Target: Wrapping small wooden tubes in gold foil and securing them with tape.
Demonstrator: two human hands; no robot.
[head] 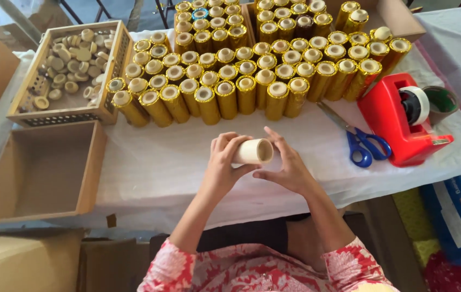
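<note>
A plain cream cardboard tube (254,152) lies sideways between both hands, its open end facing right. My left hand (223,166) wraps around the tube's left part. My right hand (289,166) cups the open end, fingertips touching the rim. Both hands hover over the white cloth-covered table (149,162), just in front of a large bank of gold-wrapped tubes (241,75) standing upright with cream plugs in their tops.
A wire-sided wooden tray (68,70) of cream plugs sits at the back left, an empty wooden box (46,170) in front of it. Blue-handled scissors (363,145) and a red tape dispenser (403,116) lie to the right. A cardboard box (393,16) stands behind.
</note>
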